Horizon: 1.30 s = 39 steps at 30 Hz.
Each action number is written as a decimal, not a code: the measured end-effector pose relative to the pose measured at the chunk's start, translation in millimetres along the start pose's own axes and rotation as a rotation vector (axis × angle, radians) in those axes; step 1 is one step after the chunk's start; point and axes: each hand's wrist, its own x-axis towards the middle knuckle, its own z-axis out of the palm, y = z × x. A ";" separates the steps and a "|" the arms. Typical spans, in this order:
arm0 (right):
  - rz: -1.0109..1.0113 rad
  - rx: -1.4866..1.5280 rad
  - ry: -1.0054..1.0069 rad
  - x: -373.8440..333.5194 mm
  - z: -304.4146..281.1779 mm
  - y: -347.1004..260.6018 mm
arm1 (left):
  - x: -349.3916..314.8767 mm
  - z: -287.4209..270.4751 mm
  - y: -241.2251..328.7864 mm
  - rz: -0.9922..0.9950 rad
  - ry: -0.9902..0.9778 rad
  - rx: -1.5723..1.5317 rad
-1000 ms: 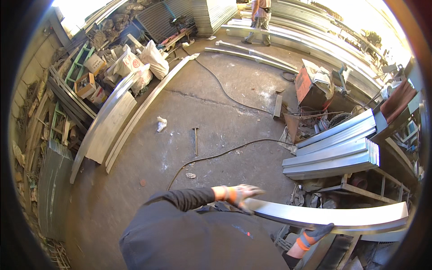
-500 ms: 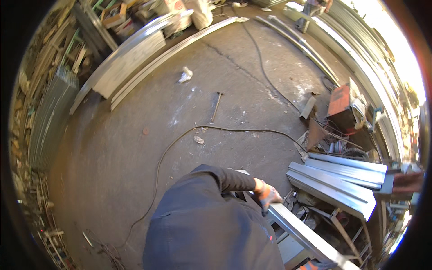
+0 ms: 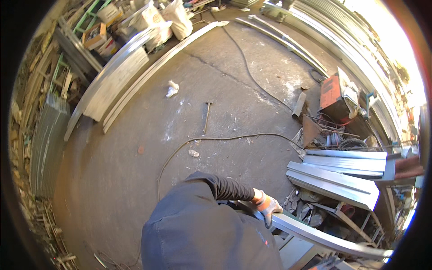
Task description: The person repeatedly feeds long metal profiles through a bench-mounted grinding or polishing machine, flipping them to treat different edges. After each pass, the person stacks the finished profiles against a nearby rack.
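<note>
My left hand, in a grey glove with orange at the back, is closed over the near end of a long, silvery metal profile. From that hand the profile runs to the lower right and looks curved toward the rim of the view. My dark left sleeve reaches across from the left. At the lower edge, below the profile, only a part of my gloved right hand shows; its fingers are mostly cut off and hidden. Pale sheet-metal surfaces lie beneath the profile, beside my torso.
Shiny folded metal channels rest on a stand at right, with scrap around it. An orange-red box stands beyond. A hammer-like tool and a cable lie on the floor. Long panels and sacks line the far left.
The metal profile's far end has swung from the lower edge toward the right. My left hand keeps its grip. My right hand has shifted slightly right, and the whole view has turned a little.
</note>
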 end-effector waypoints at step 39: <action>0.912 -0.584 0.085 -8.8 -106.5 383.3 | 372.8 350.8 69.7 -0.114 -0.123 0.570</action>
